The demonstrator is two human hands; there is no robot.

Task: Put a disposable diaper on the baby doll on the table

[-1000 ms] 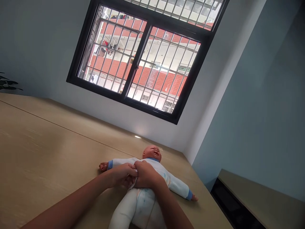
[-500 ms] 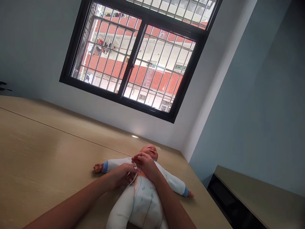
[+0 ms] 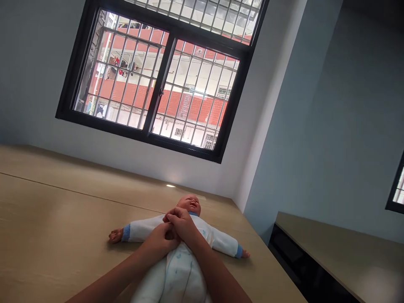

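A baby doll point(image 3: 190, 203) lies on its back on the table, head toward the window and arms spread. It wears a white long-sleeved top point(image 3: 224, 241) with blue cuffs and a blue collar, and a white diaper point(image 3: 182, 273) with pale blue print. Over the doll's chest, my left hand point(image 3: 162, 239) pinches the front of the top, thumb and index finger curled together. My right hand point(image 3: 181, 223) rests just above and against it, fingers bent around the same cloth. The fingers cover the bit of fabric between them.
The light wooden table point(image 3: 63, 227) has a seam running across it. A barred window point(image 3: 148, 134) is in the wall beyond. At the right, past a gap, stands another wooden surface point(image 3: 341, 244) with a dark front.
My hands have come closer together over the chest. The bare belly and white cloth edge seen between them before are now covered. The camera view has shifted to the right.
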